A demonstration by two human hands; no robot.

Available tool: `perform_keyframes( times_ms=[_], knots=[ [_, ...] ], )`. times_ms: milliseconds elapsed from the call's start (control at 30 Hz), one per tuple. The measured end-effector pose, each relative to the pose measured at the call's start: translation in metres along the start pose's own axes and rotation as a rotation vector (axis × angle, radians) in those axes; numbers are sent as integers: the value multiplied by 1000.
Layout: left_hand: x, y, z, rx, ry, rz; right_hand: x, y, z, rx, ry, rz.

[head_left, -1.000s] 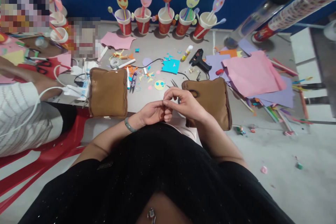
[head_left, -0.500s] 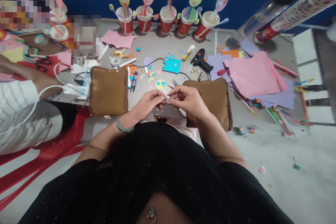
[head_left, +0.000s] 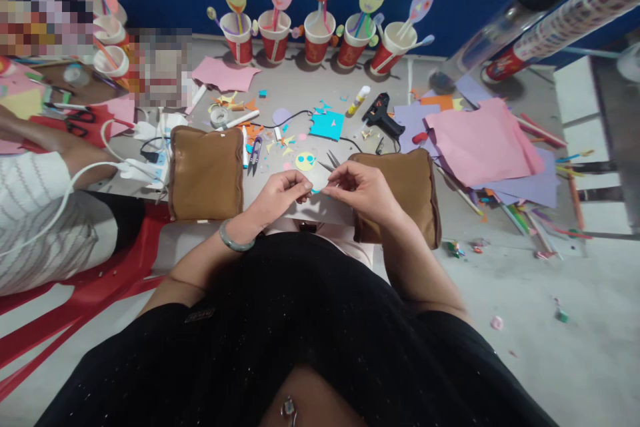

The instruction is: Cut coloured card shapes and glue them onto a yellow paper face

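A tiny blue paper piece [head_left: 316,191] spans the gap between my fingertips, just above the table's front edge. My left hand [head_left: 283,197] pinches its left end. The thumb and fingers of my right hand [head_left: 363,190] are closed at its right end. Pointed metal blades [head_left: 329,160] stick out beyond my right hand; whether it holds them or they lie beneath it I cannot tell. Just past my fingers lies a yellow paper face [head_left: 306,160] with blue eyes. A jagged blue paper sheet [head_left: 327,125] rests farther back.
Brown cushions [head_left: 207,173] flank my hands. Thread snips [head_left: 255,155], a glue stick [head_left: 358,101], a black glue gun [head_left: 384,117] and paper scraps lie behind. Red cups [head_left: 320,40] with rabbit faces line the wall. Pink paper [head_left: 483,140] lies right; another person's arm [head_left: 85,157] is left.
My hands have drawn slightly apart, the right one shifting a little right, and more of the blue paper piece shows between the fingertips. The items on the table have stayed put.
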State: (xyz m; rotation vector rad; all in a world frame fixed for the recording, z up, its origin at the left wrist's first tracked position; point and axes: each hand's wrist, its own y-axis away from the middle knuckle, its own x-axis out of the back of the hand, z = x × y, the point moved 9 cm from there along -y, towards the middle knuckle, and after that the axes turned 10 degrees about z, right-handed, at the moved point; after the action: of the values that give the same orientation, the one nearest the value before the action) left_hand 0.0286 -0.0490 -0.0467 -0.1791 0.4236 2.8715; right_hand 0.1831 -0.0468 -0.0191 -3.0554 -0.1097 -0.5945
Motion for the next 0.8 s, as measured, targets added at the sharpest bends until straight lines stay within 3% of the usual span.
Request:
perform_keyframes(
  times_ms=[100,167,333,433,567,700,800],
  knots=[
    [7,-3,-8,12,29,36,18,-7,10,100,488,115],
    [13,-4,-12,-17,3,64,17,-11,19,162,733,89],
    [32,-1,-14,-250,-281,192,3,-15,42,193,1023,21],
    [31,4,-16,-401,-449,180,-1,-18,45,199,1094,25],
    [29,5,-19,-500,-537,157,4,-23,44,164,1090,47],
    [20,7,-19,-621,-704,136,24,-39,49,55,990,75],
    [9,10,-19,-761,-915,145,52,-68,48,27,884,236]
  ],
)
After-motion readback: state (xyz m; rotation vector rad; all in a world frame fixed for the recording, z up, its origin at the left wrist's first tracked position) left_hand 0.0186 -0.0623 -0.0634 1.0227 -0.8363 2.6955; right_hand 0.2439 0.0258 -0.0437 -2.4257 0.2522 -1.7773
